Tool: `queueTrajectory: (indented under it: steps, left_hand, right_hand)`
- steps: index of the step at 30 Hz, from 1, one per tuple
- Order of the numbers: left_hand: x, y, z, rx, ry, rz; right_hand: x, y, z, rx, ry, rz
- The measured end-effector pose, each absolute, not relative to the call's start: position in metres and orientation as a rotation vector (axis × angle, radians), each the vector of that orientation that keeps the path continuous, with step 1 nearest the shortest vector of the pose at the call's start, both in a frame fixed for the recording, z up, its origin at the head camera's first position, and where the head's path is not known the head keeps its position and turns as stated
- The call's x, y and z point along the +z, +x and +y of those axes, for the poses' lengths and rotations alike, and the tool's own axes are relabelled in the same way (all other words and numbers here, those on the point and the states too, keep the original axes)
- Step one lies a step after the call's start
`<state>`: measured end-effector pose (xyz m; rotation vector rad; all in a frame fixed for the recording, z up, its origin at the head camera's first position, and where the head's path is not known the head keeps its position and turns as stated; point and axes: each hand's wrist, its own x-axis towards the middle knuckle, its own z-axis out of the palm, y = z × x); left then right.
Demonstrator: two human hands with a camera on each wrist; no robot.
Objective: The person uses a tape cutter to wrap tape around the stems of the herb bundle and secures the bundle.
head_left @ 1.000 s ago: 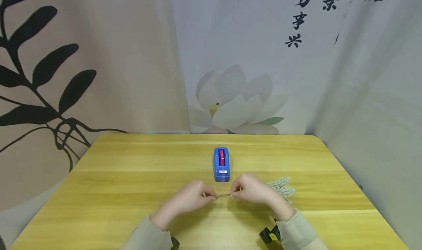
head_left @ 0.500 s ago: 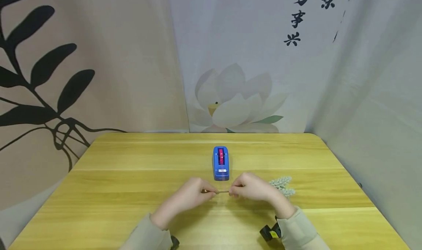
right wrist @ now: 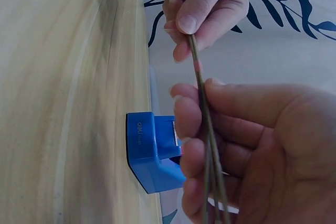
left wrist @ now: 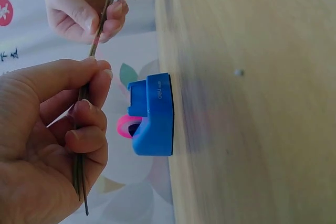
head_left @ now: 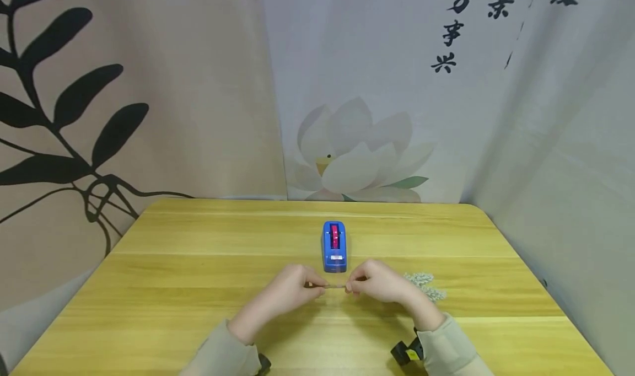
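A thin bunch of flower stems (head_left: 335, 286) stretches between both hands above the table. My left hand (head_left: 294, 289) pinches it between thumb and fingers, and several stem ends run across that palm in the left wrist view. My right hand (head_left: 378, 282) grips the bunch nearer its pale green flower heads (head_left: 426, 285), which stick out beyond that hand. Between the two grips a pinkish band (right wrist: 198, 66) shows around the stems in the right wrist view. Just beyond the hands stands a blue tape dispenser (head_left: 334, 247) with a pink reel (left wrist: 128, 126); neither hand touches it.
The wooden table (head_left: 208, 243) reaches back to a printed cloth backdrop (head_left: 367, 62). A small pale speck (left wrist: 239, 72) lies on the tabletop in the left wrist view. A black device (head_left: 407, 353) sits at the right wrist.
Both hands keep their hold on the flower stems. The stretch of stems between them has risen slightly in the head view, along with the left hand. The tape dispenser stays put.
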<state>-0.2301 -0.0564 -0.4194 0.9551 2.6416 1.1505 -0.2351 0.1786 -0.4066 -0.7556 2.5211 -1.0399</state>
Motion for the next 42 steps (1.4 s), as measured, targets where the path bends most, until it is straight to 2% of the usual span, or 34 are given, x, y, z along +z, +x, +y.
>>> queueTrajectory:
  steps: [14,28,42]
  left_hand:
    - [-0.42,-0.229,-0.058,1.209,0.871,2.591]
    - [-0.425,-0.231,-0.054,1.127,0.895,2.673]
    - [-0.424,-0.228,-0.048,1.139,0.93,2.729]
  right_hand:
    - [-0.403,-0.235,0.176,-0.953,-0.788,2.668]
    - [-0.403,-0.236,0.179,-0.93,-0.811,2.664]
    - [-0.404,-0.239,0.183,-1.026,-0.689,2.563]
